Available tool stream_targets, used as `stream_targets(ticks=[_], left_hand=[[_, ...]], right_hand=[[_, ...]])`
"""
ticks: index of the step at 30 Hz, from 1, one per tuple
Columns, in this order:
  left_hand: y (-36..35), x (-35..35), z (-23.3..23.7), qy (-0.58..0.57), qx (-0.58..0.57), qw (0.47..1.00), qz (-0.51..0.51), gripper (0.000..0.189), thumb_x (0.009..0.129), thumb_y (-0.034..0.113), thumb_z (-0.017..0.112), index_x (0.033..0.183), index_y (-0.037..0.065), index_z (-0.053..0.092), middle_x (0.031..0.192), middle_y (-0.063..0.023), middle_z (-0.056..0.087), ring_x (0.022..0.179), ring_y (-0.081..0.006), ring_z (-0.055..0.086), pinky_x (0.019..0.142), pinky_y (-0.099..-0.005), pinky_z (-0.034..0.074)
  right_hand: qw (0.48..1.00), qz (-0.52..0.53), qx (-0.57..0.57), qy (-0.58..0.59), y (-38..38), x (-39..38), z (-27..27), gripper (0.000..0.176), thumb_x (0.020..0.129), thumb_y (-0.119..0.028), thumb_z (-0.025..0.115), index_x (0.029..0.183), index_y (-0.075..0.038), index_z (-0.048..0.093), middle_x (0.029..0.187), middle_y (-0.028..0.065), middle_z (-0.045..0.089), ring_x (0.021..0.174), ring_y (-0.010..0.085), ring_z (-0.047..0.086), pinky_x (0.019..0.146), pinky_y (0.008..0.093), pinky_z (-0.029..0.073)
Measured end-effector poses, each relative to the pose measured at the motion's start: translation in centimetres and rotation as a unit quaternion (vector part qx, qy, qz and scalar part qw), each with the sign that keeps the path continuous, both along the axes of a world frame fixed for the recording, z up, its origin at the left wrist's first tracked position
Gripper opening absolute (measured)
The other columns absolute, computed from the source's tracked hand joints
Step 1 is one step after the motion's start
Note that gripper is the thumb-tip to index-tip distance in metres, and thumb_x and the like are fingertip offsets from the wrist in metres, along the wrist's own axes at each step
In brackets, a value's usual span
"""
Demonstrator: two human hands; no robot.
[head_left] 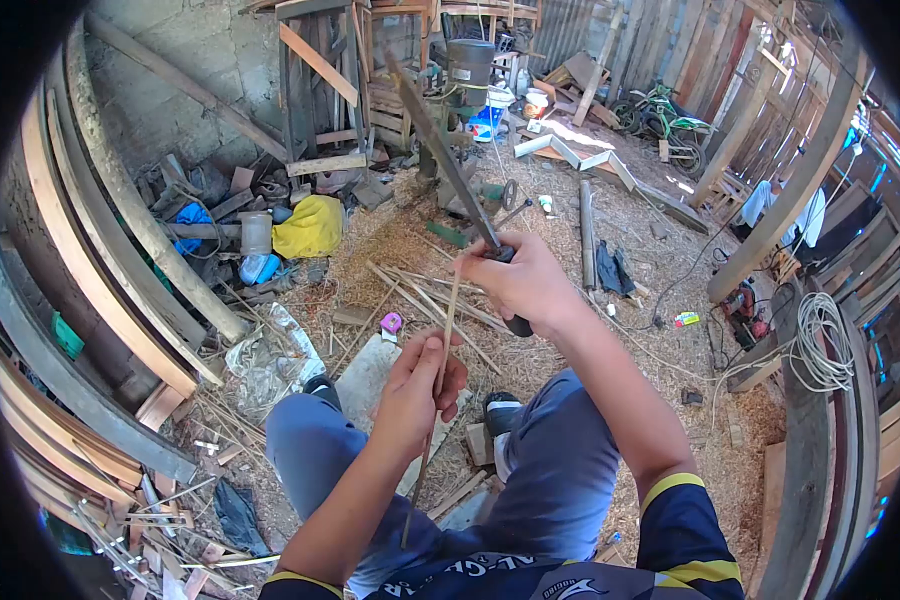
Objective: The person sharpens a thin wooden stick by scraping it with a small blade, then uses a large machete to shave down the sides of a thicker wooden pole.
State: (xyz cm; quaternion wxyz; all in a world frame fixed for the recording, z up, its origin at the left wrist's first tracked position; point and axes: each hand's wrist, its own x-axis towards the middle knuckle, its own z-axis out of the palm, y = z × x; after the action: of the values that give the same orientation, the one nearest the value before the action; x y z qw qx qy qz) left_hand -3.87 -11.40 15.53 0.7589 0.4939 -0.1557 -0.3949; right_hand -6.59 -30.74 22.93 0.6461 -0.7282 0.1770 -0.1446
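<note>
My right hand (526, 286) is wrapped around the dark handle of a machete (448, 165), whose long worn blade points up and away to the left. Lower and to the left, my left hand (418, 388) pinches a thin wooden strip (454, 298) between thumb and fingers. The strip's upper end reaches the fingers of my right hand near the base of the blade. Its lower part hangs below my left hand, between my knees. Under the hands, a pale flat slab (368, 378) lies on the ground between my feet.
Loose thin sticks (425, 300) and shavings cover the ground ahead. Curved timber lengths (120, 250) lean on the left. A yellow cloth (310, 228) and a pink object (391, 322) lie nearby. At right, a coiled cable (822, 345) hangs beside a wooden post (790, 205).
</note>
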Motion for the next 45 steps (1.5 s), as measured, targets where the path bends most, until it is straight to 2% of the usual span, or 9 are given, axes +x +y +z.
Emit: stream_targets(ticks=[9,13,20,27,31,34,38,41,45], left_hand=[[0.6,-0.2,-1.8,-0.106,0.025,0.992,-0.069,0.033,0.114,0.031,0.044,0.126,0.005,0.06,0.085,-0.0038,0.061,0.065,-0.0119,0.051,0.062,-0.031,0.051],[-0.1,-0.1,-3.0,-0.111,0.011,0.991,-0.078,0.021,0.113,0.022,0.048,0.117,0.005,0.059,0.079,-0.0004,0.054,0.059,-0.0091,0.046,0.052,-0.0262,0.041],[-1.3,-1.0,-1.7,-0.096,0.021,0.993,-0.069,0.015,0.11,0.022,0.055,0.114,0.007,0.058,0.078,0.0026,0.052,0.056,-0.005,0.041,0.049,-0.0219,0.032],[-3.9,-1.0,-2.1,-0.219,0.049,0.972,-0.066,0.02,0.111,0.024,0.051,0.113,0.007,0.062,0.077,0.0038,0.053,0.056,-0.0031,0.04,0.049,-0.0209,0.03],[-5.4,-2.0,-0.4,-0.286,0.103,0.95,-0.078,0.027,0.113,0.021,0.046,0.109,0.004,0.065,0.078,0.0032,0.054,0.063,-0.0045,0.045,0.056,-0.0231,0.036],[-6.4,-2.6,-0.8,-0.227,0.133,0.959,-0.105,0.025,0.112,0.02,0.048,0.11,0.003,0.066,0.074,0.0033,0.053,0.062,-0.0058,0.044,0.056,-0.0253,0.036],[-7.0,-2.9,-2.1,-0.235,0.18,0.948,-0.112,0.025,0.109,0.019,0.052,0.098,0.003,0.068,0.071,0.0011,0.055,0.06,-0.0077,0.045,0.056,-0.0282,0.037],[-6.6,-2.6,-4.9,-0.303,0.166,0.931,-0.115,0.027,0.11,0.017,0.051,0.09,0.004,0.064,0.072,0.0054,0.048,0.061,-0.004,0.04,0.053,-0.025,0.031],[-7.1,-3.4,-3.0,-0.353,0.215,0.904,-0.106,0.021,0.101,0.014,0.057,0.089,-0.001,0.065,0.076,-0.0054,0.062,0.068,-0.0158,0.054,0.062,-0.0351,0.043]], right_hand=[[0.994,-0.069,0.026,-0.077,-2.5,-1.2,0.3,0.016,0.094,-0.016,0.075,0.092,-0.002,0.066,0.054,-0.0032,0.051,0.04,0.006,0.042,0.039,0.0263,0.031],[0.994,-0.077,0.007,-0.075,-3.6,-2.0,0.6,0.03,0.094,-0.032,0.078,0.089,-0.005,0.065,0.058,-0.0045,0.052,0.044,0.0059,0.045,0.042,0.0263,0.031],[0.993,-0.067,-0.085,-0.051,-7.4,-6.6,-0.3,0.056,0.104,-0.054,0.056,0.077,-0.007,0.065,0.06,-0.0021,0.053,0.051,0.0084,0.047,0.048,0.0284,0.035],[0.959,-0.071,-0.275,-0.01,-7.4,-13.4,-6.0,0.047,0.103,-0.045,0.058,0.084,-0.003,0.067,0.066,0.0076,0.059,0.065,0.0197,0.057,0.063,0.0381,0.045],[0.958,-0.054,-0.281,0.027,-7.4,-16.2,-7.7,0.035,0.098,-0.038,0.066,0.095,-0.003,0.068,0.077,0.0147,0.064,0.071,0.0271,0.063,0.069,0.0392,0.048],[0.959,-0.002,-0.284,0.008,-8.4,-17.1,-8.7,0.032,0.095,-0.032,0.073,0.107,-0.003,0.069,0.089,0.0177,0.069,0.082,0.0317,0.069,0.075,0.0411,0.051],[0.956,0.039,-0.287,-0.052,-9.4,-17.6,-10.5,0.032,0.095,-0.032,0.074,0.106,-0.002,0.068,0.092,0.0196,0.069,0.092,0.0359,0.069,0.081,0.0436,0.052],[0.944,0.063,-0.318,-0.063,-10.2,-17.9,-11.1,0.033,0.096,-0.033,0.074,0.104,-0.003,0.067,0.089,0.0183,0.068,0.089,0.0375,0.068,0.079,0.0444,0.052],[0.937,0.11,-0.331,-0.023,-10.8,-18.0,-9.9,0.034,0.099,-0.037,0.067,0.099,-0.003,0.064,0.082,0.019,0.065,0.081,0.0401,0.067,0.072,0.0471,0.05]])
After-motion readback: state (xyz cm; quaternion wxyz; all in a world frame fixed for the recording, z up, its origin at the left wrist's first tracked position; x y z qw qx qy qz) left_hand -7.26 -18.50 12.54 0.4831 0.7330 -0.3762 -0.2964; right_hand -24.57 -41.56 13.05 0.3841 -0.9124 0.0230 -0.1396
